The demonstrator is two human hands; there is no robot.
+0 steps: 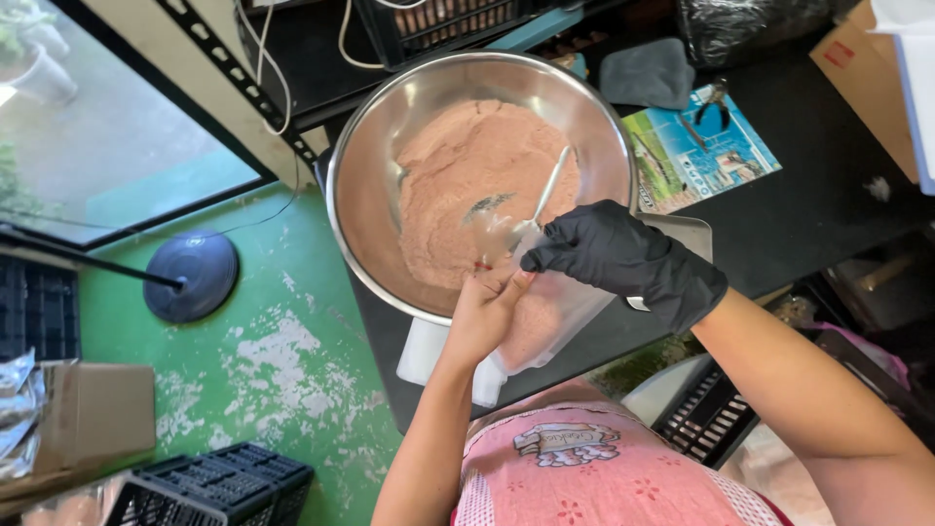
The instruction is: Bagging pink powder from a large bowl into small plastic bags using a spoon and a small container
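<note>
Big steel bowl (370,175) fills upper centre of the frame, holding a mound of pink paste (467,185). Below it at centre, a clear plastic bag (555,321) partly filled with the same paste, mouth at the bowl rim. Right hand (623,258), black-gloved, is closed around a metal spoon (545,195) dipping into the bowl. Left hand (487,312), bare, pinches the bag's edge, probably holding it open. Best to keep the bag mouth tight against the rim while scooping.
</note>
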